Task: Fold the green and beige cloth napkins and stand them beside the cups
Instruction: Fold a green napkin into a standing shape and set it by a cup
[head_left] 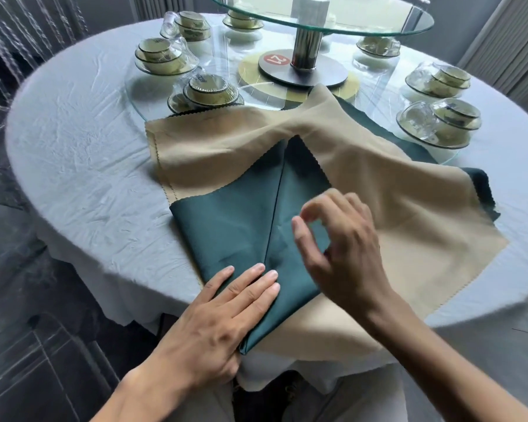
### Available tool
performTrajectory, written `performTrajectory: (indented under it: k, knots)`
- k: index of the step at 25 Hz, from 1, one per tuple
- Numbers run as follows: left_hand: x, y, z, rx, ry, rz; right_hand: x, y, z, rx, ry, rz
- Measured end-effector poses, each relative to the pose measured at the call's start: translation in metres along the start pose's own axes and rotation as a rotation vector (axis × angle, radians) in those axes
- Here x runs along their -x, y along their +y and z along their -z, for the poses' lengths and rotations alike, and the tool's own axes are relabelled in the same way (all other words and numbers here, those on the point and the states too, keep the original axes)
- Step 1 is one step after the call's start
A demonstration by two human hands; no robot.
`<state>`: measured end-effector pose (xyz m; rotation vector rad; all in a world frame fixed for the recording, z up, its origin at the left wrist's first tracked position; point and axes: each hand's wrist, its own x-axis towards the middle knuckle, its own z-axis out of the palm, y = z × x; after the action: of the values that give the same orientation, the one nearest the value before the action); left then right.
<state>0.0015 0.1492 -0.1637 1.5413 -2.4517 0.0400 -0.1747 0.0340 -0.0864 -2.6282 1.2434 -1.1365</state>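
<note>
Risk of slippage: green napkin (238, 220) lies folded on beige napkin (393, 190) at the desk's (83, 141) near edge, with beige hanging over that edge. Left hand (217, 318) presses the folded point, fingers flat and released. Right hand (335, 248) hovers above, fingers loosely curled, grasping nothing. Lifting the left hand early would likely spring the folds. Wrapped cups (208, 89) stand near; blur obscures the right fingertips.

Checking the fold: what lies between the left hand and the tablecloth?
In the head view, the left hand presses on the green napkin, with the beige napkin beneath.
</note>
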Motion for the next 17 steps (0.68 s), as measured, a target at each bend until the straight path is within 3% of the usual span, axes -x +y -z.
performTrajectory:
  k: [2, 4, 8, 11, 13, 15, 17]
  knots:
    - [-0.001, -0.001, -0.001, -0.003, 0.012, -0.019, 0.062, -0.016, -0.001, -0.026, -0.216, 0.019]
    - [-0.001, -0.001, -0.001, 0.005, 0.033, -0.023, 0.098, -0.015, -0.011, 0.117, -0.420, 0.062]
    - [-0.001, -0.001, 0.001, -0.024, 0.006, -0.036, 0.069, 0.048, -0.005, 0.328, -0.654, 0.035]
    - [0.001, -0.002, 0.002, -0.023, -0.037, -0.020, 0.047, 0.103, 0.020, 0.352, -0.711, -0.112]
    - [0.001, -0.003, 0.002, 0.009, -0.015, -0.022, 0.051, 0.091, 0.024, 0.398, -0.640, -0.027]
    - [0.003, -0.003, 0.004, 0.147, 0.090, 0.012, 0.068, 0.059, 0.015, 0.308, -0.549, 0.100]
    - [0.011, 0.000, 0.006, 0.285, 0.290, 0.135, 0.087, 0.030, 0.004, 0.235, -0.482, 0.198]
